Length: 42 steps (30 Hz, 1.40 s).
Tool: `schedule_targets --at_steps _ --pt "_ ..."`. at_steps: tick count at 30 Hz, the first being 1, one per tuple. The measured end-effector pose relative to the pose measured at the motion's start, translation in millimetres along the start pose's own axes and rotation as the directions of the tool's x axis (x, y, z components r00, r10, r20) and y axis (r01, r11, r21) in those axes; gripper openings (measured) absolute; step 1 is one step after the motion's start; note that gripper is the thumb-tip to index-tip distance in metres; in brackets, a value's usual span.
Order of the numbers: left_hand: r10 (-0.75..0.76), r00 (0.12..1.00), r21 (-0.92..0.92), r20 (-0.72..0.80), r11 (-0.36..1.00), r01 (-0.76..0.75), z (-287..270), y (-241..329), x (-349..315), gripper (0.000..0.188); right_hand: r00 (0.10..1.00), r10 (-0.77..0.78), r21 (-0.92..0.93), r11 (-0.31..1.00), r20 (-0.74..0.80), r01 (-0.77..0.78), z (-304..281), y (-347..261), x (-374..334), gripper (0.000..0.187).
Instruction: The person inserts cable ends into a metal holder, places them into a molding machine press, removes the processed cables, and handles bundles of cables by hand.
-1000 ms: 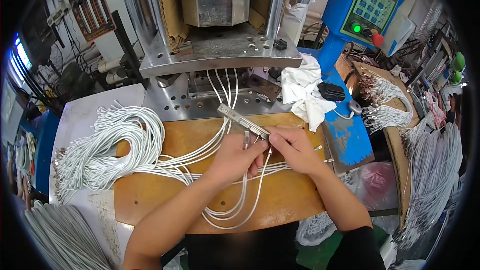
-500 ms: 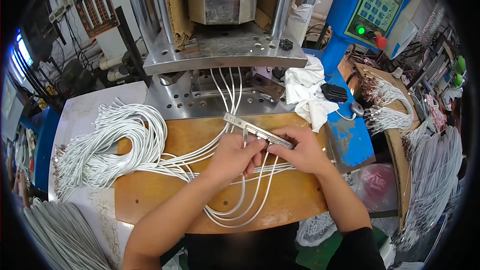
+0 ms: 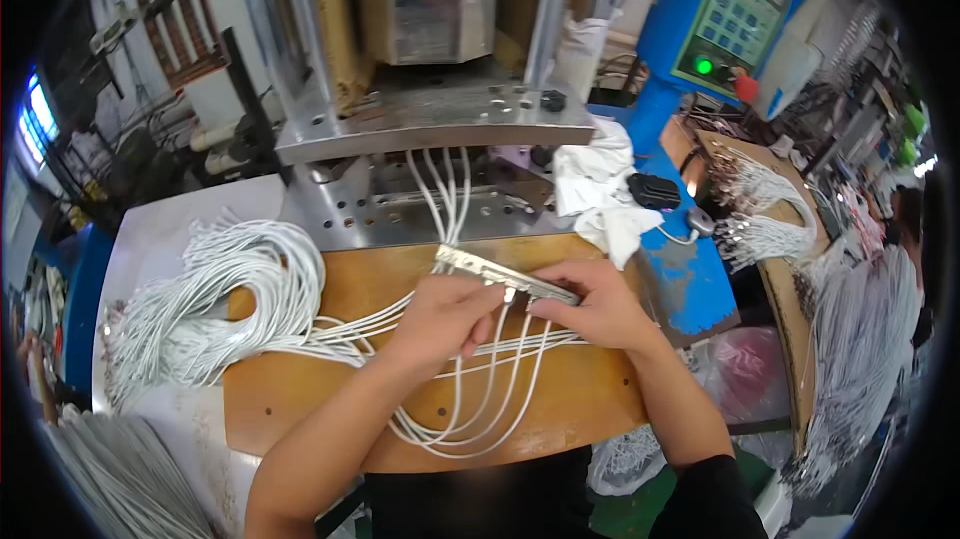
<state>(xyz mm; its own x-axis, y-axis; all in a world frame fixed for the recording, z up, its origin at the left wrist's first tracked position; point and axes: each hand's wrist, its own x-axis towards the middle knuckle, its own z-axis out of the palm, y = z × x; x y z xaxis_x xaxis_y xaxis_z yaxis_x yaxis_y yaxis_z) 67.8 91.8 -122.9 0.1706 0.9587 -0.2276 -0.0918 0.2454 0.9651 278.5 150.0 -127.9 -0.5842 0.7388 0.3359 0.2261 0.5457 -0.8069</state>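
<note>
A narrow slotted metal bar is held slantwise above the wooden board. My right hand is closed on its right end, thumb in front and fingers behind. At the front edge of the bar, my left hand pinches with thumb and forefinger; a white cable hangs from it. More white cables run down from the bar and curve left in loops over the board. The left fingertips partly hide the slots and cable ends.
Beyond the board stands a press, its steel plate above white cables leading under it. A large cable bundle lies left. White rag, black object and blue control box are on the right.
My left hand has shifted slightly left and down along the bar. The cable end that stood up above its fingers no longer shows there. The whole view has shifted a little.
</note>
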Motion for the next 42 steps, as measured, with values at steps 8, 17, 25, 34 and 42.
schedule_targets --at_steps 8,17,25,34,42 --pt "0.486 0.838 0.517 -0.247 0.798 -0.31 -6.3 -2.4 1.7 0.012 1.0 0.003 -0.146 0.989 -0.004 -0.004 -6.3 17.4 9.8 0.03" --pt "0.411 0.836 0.158 -0.363 0.912 -0.379 -82.9 -13.9 46.9 0.032 0.975 0.104 -0.49 0.872 0.196 0.005 -10.3 -11.9 30.5 0.028" --pt "0.002 1.0 -0.308 -0.002 0.952 -0.002 -56.0 19.1 84.9 0.021 0.955 -0.274 -0.662 0.738 -0.114 0.132 13.5 114.1 204.7 0.019" --pt "0.074 0.997 -0.338 0.015 0.939 -0.065 -71.6 14.9 81.4 0.022 0.899 -0.225 0.511 0.759 -0.376 0.404 45.6 130.9 237.2 0.017" --pt "0.158 0.983 -0.401 0.093 0.91 -0.109 -88.9 28.8 46.1 0.03 0.944 -0.189 -0.259 0.959 -0.27 0.118 22.5 73.8 176.3 0.03"
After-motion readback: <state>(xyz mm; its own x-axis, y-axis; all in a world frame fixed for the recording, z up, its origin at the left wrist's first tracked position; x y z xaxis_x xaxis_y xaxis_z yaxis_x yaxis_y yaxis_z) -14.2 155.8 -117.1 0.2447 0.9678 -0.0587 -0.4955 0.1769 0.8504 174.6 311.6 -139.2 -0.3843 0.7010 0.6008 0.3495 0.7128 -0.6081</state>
